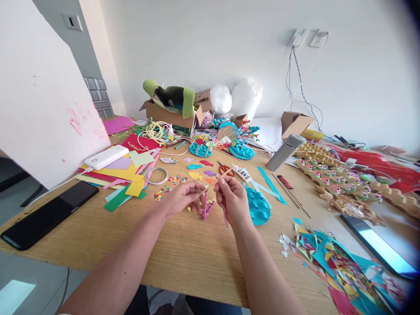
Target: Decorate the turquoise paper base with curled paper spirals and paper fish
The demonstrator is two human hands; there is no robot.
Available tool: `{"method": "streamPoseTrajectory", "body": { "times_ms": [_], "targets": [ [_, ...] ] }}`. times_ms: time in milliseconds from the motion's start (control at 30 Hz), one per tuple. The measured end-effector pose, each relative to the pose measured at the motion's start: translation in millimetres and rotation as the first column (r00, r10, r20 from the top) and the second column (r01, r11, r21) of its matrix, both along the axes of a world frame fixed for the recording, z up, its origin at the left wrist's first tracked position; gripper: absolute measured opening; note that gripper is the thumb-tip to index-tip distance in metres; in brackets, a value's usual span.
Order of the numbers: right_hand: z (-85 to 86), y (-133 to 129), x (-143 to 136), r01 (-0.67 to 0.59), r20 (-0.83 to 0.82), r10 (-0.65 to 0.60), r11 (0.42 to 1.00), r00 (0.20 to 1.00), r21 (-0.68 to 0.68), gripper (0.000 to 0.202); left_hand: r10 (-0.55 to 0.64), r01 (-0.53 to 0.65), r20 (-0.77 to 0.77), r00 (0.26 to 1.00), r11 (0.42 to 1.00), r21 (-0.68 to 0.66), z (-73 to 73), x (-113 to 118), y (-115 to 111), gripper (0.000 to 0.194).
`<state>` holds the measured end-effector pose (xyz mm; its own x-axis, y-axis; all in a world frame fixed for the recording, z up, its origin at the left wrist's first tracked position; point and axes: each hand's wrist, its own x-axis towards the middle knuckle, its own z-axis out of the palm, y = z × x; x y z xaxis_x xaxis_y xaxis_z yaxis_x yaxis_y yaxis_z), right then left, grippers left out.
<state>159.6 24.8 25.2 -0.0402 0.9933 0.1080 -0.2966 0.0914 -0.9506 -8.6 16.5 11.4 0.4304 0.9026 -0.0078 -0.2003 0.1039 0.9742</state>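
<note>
A thin wooden stick [210, 185] slants between my two hands above the table. My left hand [180, 197] pinches its lower end, fingers closed. My right hand [233, 202] is closed round the stick farther up, and a narrow pinkish strip [226, 220] hangs below those fingers. Just under the hands is a cluster of curled purple-pink pieces [206, 209]; whether a hand touches it I cannot tell. Beyond lie paper fish, among them a yellow one [195, 175] and a red one [206, 163]. A woven blue paper piece [258, 206] lies right of my right hand.
Red-handled scissors [226, 169], a glue tube [242, 173] and a tape roll [156, 176] lie near the hands. A steel flask [285, 152] stands to the right. Coloured paper sheets [134, 175] and a black phone [49, 214] are left; paper scraps [341, 262] lie front right.
</note>
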Motion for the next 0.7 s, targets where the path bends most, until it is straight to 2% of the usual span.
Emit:
{"method": "streamPoseTrajectory", "body": {
  "times_ms": [200, 267, 400, 467, 533, 600, 700],
  "targets": [
    [0.7, -2.4, -2.0, -0.021, 0.031, 0.022, 1.0, 0.999, -0.014, 0.037, -0.089, 0.088, -0.024, 0.996, 0.996, -0.034, -3.4, -0.5, -1.0, 0.038],
    [-0.1, -4.1, -4.2, -0.056, 0.054, 0.058, 0.998, 0.997, -0.03, 0.038, -0.052, 0.051, -0.034, 0.998, 0.999, -0.015, -3.8, 0.6, -1.0, 0.04],
    [-4.2, -7.5, -10.5, -0.136, 0.11, 0.142, 0.989, 0.984, -0.052, 0.038, 0.038, -0.025, -0.112, 0.993, 0.993, 0.111, -4.2, 2.4, 1.6, 0.029],
    [-7.1, -7.8, -12.4, -0.111, 0.112, 0.114, 0.993, 0.987, -0.037, 0.037, 0.118, -0.108, -0.078, 0.99, 0.987, 0.116, -2.8, 1.5, 3.4, 0.026],
    [-10.0, -6.6, -13.0, -0.055, 0.121, 0.055, 0.998, 0.991, -0.005, 0.036, 0.249, -0.251, 0.048, 0.967, 0.967, 0.05, 0.6, -0.6, 4.6, 0.024],
    [-12.6, -4.8, -12.9, -0.016, 0.16, 0.01, 0.999, 0.987, 0.042, 0.034, 0.375, -0.375, 0.188, 0.908, 0.926, -0.039, 5.3, -2.8, 5.1, 0.024],
    [-15.4, -2.7, -13.1, -0.052, 0.231, 0.032, 0.995, 0.972, 0.082, 0.032, 0.468, -0.464, 0.319, 0.824, 0.881, -0.094, 10.6, -3.3, 5.0, 0.027]
  ]
}}
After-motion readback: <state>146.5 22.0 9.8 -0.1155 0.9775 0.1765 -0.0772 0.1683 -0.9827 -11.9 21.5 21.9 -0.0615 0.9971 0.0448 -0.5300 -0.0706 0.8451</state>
